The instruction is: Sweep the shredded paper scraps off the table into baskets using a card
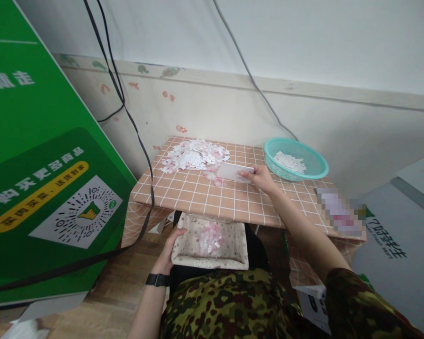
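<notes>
My right hand is closed round one end of a flat white rectangular scraper, held low over the table. Under and beside its far end lie pink and white scraps. A larger heap of small white paper-like pieces spreads to the left of it. My left hand grips the left rim of a speckled, cloth-like rectangular tray, which rests at my lap below the table's front edge. Inside the tray is a small pile of pink and white pieces.
A turquoise basket with white pieces stands at the table's right rear. Brown checked cloth covers the table. A blurred-out flat item lies near the right edge. Black cables hang at left, before a green panel.
</notes>
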A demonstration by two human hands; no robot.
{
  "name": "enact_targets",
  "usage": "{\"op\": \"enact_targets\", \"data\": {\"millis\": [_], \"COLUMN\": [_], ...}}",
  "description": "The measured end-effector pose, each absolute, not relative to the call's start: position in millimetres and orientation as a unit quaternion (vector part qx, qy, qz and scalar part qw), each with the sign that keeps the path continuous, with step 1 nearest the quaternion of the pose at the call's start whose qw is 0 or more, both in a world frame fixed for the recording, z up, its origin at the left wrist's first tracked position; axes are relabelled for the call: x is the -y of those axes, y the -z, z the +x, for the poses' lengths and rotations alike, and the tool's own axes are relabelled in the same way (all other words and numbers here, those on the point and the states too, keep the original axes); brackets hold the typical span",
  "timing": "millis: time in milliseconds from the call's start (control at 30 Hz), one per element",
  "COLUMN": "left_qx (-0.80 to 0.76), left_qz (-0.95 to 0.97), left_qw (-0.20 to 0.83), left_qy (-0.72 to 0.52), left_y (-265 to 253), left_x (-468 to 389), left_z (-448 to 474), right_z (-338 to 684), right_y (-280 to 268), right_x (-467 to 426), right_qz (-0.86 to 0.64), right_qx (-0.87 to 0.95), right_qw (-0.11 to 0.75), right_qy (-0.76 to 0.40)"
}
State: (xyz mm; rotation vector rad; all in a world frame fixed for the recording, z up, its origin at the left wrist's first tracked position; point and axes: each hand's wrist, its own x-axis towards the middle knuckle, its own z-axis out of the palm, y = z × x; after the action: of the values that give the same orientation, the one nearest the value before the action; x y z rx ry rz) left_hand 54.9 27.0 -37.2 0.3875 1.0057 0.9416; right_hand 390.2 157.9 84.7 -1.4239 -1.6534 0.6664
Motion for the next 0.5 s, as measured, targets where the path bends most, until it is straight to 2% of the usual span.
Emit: {"op": "enact_targets", "data": {"millis": [133, 300, 500], "left_qx": [-0.47, -0.47, -0.484], "left_qz": [0.181, 0.179, 0.177], "left_qw": [0.751, 0.75, 0.736], "left_qy": [-0.426, -0.429, -0.438], "left_y": [34.3, 33.3, 27.6], "left_x": [-26.5, -26.3, -26.0], "left_z": [55.1, 55.0, 56.1], "right_z": [378.9, 373.2, 389.3], "right_y": [-88.4, -87.3, -87.6], "right_x": [-161.0, -161.0, -168.3], "right_qz": [-0.551, -0.53, -0.548], "right_qx": [0.666, 0.698, 0.682], "right_qw": [0.425, 0.384, 0.39], "right_qy": [-0.268, -0.293, -0.286]}}
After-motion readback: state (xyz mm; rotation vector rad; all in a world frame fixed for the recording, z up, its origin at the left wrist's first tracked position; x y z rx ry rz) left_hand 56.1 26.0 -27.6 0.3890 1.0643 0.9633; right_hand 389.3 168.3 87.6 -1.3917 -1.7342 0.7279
